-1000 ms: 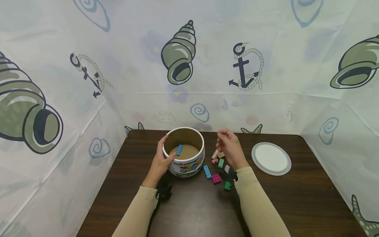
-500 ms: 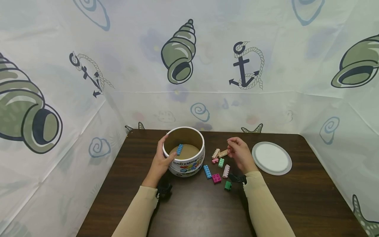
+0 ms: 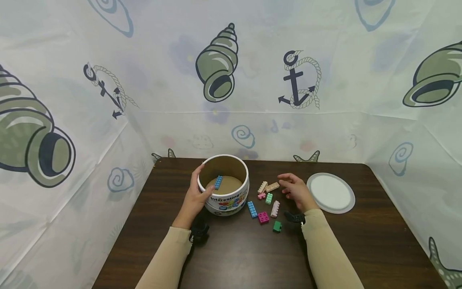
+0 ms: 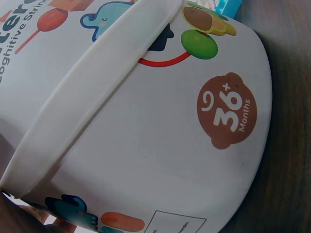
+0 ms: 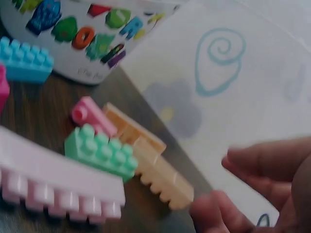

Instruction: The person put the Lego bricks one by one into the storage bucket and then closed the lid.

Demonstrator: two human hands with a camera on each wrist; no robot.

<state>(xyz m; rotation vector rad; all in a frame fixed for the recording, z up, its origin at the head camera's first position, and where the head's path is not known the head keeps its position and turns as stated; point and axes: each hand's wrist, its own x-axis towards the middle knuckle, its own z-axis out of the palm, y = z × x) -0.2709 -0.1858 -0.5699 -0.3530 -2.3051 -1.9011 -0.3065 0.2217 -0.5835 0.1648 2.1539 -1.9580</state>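
Note:
My left hand (image 3: 193, 200) grips the left side of a white round bucket (image 3: 231, 202), its thumb at the front rim. A blue toy brick (image 3: 218, 182) lies inside. Printed pictures cover the bucket's wall (image 4: 160, 131) in the left wrist view. Over the table's right half, my right hand (image 3: 296, 192) has loosely bent fingers with a gap between thumb and fingertips, nothing held. Nearest to it are a tan brick (image 3: 272, 187) and a light pink brick (image 3: 275, 209). In the right wrist view its fingertips (image 5: 209, 208) appear beside the tan brick (image 5: 163, 174).
Right of the bucket lie a blue brick (image 3: 252, 209), a magenta brick (image 3: 263, 217), a dark green brick (image 3: 277, 226), a mint brick (image 3: 269, 198), a small pink piece (image 3: 261, 196) and a cream brick (image 3: 262, 187). A white round lid (image 3: 331, 192) rests farther right.
My right hand has drawn back to the right from over the bricks, uncovering the light pink and tan ones, and its fingers have spread apart. The left hand and bucket stay put.

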